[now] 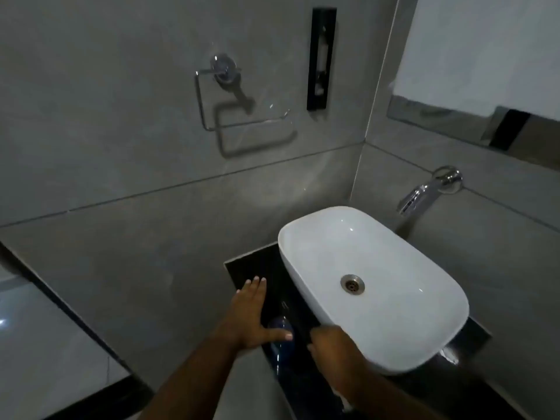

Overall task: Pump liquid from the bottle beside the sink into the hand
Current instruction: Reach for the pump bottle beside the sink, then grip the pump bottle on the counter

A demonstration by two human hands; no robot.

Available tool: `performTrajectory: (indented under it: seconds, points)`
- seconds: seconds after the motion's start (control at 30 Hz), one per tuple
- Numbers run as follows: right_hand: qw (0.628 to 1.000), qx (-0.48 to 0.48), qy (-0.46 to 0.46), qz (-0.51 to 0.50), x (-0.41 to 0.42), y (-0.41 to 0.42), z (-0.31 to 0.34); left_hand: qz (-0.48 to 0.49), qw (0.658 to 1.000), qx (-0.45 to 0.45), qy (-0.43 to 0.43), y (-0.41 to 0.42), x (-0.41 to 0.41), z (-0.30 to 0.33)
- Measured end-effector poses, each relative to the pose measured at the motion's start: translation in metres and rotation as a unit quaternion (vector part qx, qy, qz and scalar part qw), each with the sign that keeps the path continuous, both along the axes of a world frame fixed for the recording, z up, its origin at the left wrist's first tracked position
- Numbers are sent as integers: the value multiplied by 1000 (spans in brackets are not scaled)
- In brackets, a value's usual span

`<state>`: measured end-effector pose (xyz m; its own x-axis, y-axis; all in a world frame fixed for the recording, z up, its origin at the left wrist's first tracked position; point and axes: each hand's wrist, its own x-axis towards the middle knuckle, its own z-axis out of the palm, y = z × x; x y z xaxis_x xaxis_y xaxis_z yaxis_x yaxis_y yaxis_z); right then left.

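Bottle (280, 334): dark blue, blurred, standing on the black counter (257, 268) just beside the white basin (424, 268); its top sits directly under the left thumb.

Left hand (251, 316): fingers straight and spread flat, palm down, closed on nothing; thumb laid across the bottle's top, fingertips reaching past it over the counter.

Right hand (330, 344): just right of the bottle, between it and the basin rim, fingers curled downward; whether it touches the bottle cannot be told, nor whether it grips anything.

Edges: counter strip is narrow; basin wall crowds the right hand, counter's outer edge runs under the left hand. Bare counter lies beyond the left fingertips, ending at the tiled wall (151, 147).
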<state>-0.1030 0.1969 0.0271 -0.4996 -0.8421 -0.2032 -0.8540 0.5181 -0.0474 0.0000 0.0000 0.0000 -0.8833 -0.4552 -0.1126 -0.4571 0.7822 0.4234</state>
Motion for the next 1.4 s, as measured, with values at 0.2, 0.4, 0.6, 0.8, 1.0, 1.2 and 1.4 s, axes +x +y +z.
performTrajectory:
  seconds: [0.2,0.4,0.6,0.8,1.0,1.2,1.4]
  points:
    - [991,123,-46,-40,12,38,-37,-7,1000,25,-12,16,0,-29]
    - [990,107,-33,-82,18,40,-44,-27,999,3,-26,16,-2,-38]
    - [978,-86,-101,-161,18,20,-8,-46,998,-23,-27,11,0,-44]
    - [971,-145,-141,-128,-10,10,56,-91,994,-52,-10,4,-6,-48]
    - [985,-116,-130,4,-17,-7,107,-103,992,-76,-6,0,-9,-55]
    - [990,-30,-116,75,-14,-30,108,-94,993,-71,9,0,-7,-61]
    - [983,75,-128,106,-8,-68,82,-93,993,-63,23,0,-8,-64]
